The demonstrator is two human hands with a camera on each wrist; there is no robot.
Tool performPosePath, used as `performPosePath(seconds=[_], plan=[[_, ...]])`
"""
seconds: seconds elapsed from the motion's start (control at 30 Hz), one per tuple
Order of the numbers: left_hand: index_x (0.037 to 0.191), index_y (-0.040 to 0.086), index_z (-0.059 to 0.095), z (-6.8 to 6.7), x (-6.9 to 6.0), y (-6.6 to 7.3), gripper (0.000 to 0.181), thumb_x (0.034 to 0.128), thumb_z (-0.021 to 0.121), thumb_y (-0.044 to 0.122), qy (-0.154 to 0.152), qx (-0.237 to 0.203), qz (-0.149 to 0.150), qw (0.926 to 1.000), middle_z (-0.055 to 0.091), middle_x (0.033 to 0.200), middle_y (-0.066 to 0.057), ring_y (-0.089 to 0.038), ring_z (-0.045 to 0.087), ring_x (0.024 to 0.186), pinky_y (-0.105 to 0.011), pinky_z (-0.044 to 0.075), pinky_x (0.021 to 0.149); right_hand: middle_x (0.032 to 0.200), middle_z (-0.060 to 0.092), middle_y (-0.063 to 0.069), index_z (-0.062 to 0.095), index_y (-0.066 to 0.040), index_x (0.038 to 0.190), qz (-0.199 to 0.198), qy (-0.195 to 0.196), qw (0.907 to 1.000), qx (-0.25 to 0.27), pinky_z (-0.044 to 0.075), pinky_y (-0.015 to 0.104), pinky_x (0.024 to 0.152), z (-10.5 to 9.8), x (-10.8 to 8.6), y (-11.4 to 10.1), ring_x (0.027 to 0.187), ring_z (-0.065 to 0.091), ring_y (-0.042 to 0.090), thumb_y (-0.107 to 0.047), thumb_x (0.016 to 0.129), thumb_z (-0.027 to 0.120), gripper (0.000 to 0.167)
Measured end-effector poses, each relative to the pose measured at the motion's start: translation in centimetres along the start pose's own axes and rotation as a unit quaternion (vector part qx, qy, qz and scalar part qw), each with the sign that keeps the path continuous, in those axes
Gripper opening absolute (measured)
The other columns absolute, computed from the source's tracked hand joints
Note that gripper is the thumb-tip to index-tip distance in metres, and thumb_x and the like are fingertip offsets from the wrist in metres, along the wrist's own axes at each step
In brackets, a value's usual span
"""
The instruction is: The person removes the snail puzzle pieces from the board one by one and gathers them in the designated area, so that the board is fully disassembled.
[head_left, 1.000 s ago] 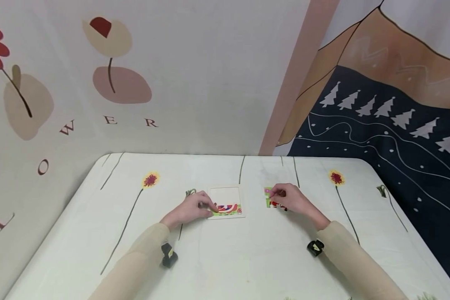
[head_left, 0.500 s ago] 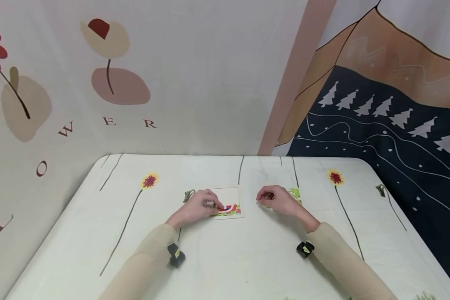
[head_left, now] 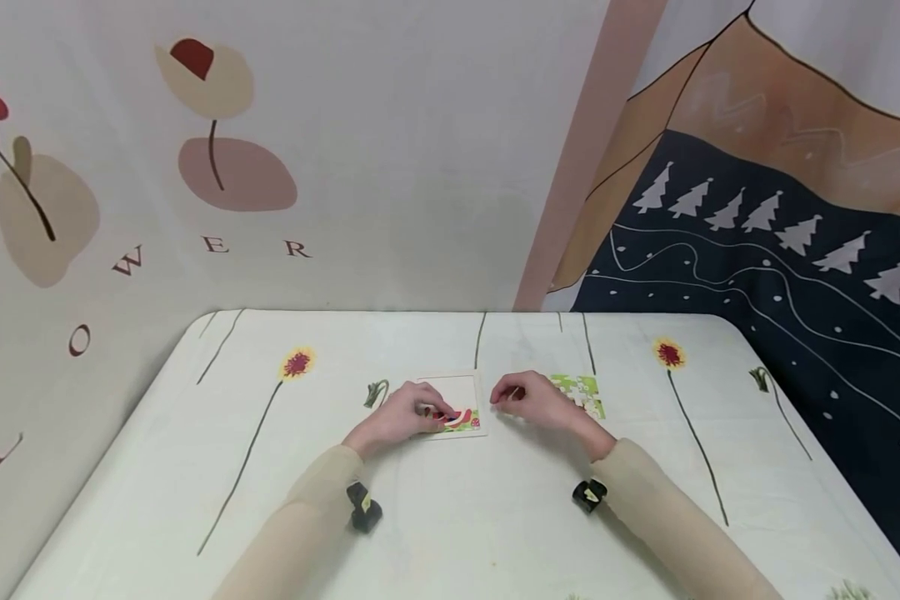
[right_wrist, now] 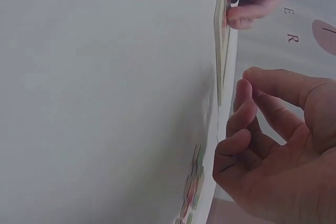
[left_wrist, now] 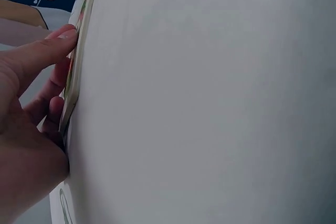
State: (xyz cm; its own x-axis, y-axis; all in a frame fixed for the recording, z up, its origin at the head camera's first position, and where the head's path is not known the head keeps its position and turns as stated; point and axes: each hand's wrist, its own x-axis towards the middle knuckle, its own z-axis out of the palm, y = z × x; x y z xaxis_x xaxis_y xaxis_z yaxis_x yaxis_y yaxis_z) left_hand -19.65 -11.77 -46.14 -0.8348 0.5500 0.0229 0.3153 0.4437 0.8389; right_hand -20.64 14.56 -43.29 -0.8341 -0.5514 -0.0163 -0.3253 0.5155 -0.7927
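Observation:
My left hand (head_left: 401,414) rests on the left part of a jigsaw tray (head_left: 484,397), a pale framed board. Its curved fingers and thumb touch the colourful strip of pieces (head_left: 467,421) along the tray's near side. In the left wrist view, the thumb (left_wrist: 52,48) lies at the board's edge. My right hand (head_left: 540,404) hovers just right of the tray, thumb and fingertips drawn together. No piece shows between them in the right wrist view. Several interlocked green jigsaw pieces (head_left: 588,390) lie to its right, partly hidden by the hand.
A white cloth (head_left: 480,517) printed with flowers and stems covers the table. Behind it hangs a patterned curtain (head_left: 390,192), with a dark tree-printed part (head_left: 720,258) at the right. Each sleeve carries a small black wrist device.
My right hand has left the green pieces and moved left toward the tray, uncovering more of them. My left hand has slid slightly right along the tray's pieces.

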Motion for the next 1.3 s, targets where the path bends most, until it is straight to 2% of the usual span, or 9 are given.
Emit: performPosePath(seconds=[0.23, 0.37, 0.57, 0.7, 1.0, 1.3], plan=[[0.100, 0.008, 0.077, -0.2, 0.2, -0.3, 0.020, 0.0810, 0.075, 0.002, -0.017, 0.002, 0.006, 0.9998, 0.064, 0.098, 0.001, -0.018, 0.052, 0.093, -0.036, 0.038, 0.083, 0.091, 0.069, 0.004, 0.071, 0.000, 0.099, -0.002, -0.018, 0.9998, 0.008, 0.046, 0.027, 0.069, 1.0, 1.0, -0.4, 0.077, 0.057, 0.012, -0.001, 0.088, 0.064, 0.012], [0.101, 0.008, 0.077, -0.3, 0.3, -0.3, 0.022, 0.0803, 0.075, 0.001, -0.025, -0.002, -0.005, 0.9997, 0.063, 0.098, 0.001, -0.018, 0.050, 0.092, -0.037, 0.037, 0.082, 0.097, 0.069, 0.007, 0.071, 0.001, 0.104, 0.004, -0.029, 0.9995, 0.012, 0.046, 0.027, 0.071, 1.5, 1.4, -0.4, 0.079, 0.057, 0.011, 0.000, 0.088, 0.064, 0.018], [0.101, 0.009, 0.077, -0.3, 0.3, -0.4, 0.021, 0.0813, 0.075, 0.003, -0.029, -0.011, -0.023, 0.9993, 0.062, 0.099, 0.002, -0.019, 0.049, 0.094, -0.038, 0.036, 0.082, 0.092, 0.066, 0.005, 0.070, 0.001, 0.107, 0.033, -0.031, 0.9989, 0.013, 0.044, 0.027, 0.068, 2.1, 1.6, -0.9, 0.077, 0.054, 0.012, 0.002, 0.086, 0.063, 0.023], [0.101, 0.009, 0.077, -0.3, 0.4, -0.5, 0.021, 0.0815, 0.075, 0.004, -0.029, -0.011, -0.022, 0.9993, 0.062, 0.100, 0.001, -0.019, 0.049, 0.095, -0.038, 0.036, 0.084, 0.089, 0.064, 0.004, 0.071, 0.000, 0.106, 0.044, -0.030, 0.9986, 0.007, 0.044, 0.027, 0.067, 2.3, 1.7, -1.2, 0.077, 0.054, 0.013, 0.003, 0.084, 0.063, 0.023], [0.102, 0.008, 0.076, -0.4, 0.3, -0.4, 0.021, 0.0816, 0.074, 0.004, -0.033, -0.005, -0.017, 0.9993, 0.062, 0.099, 0.002, -0.017, 0.050, 0.097, -0.039, 0.035, 0.086, 0.086, 0.061, 0.003, 0.069, -0.002, 0.103, 0.032, -0.021, 0.9991, 0.017, 0.043, 0.027, 0.067, 2.5, 1.7, -1.2, 0.077, 0.054, 0.014, 0.004, 0.084, 0.063, 0.021], [0.102, 0.008, 0.076, -0.5, 0.4, -0.5, 0.020, 0.0816, 0.074, 0.004, -0.038, -0.001, -0.014, 0.9992, 0.062, 0.099, 0.002, -0.016, 0.050, 0.094, -0.037, 0.036, 0.084, 0.087, 0.061, 0.001, 0.066, -0.003, 0.103, 0.028, -0.022, 0.9990, 0.027, 0.044, 0.029, 0.072, 2.6, 1.7, -1.2, 0.080, 0.055, 0.015, 0.006, 0.082, 0.064, 0.023]])
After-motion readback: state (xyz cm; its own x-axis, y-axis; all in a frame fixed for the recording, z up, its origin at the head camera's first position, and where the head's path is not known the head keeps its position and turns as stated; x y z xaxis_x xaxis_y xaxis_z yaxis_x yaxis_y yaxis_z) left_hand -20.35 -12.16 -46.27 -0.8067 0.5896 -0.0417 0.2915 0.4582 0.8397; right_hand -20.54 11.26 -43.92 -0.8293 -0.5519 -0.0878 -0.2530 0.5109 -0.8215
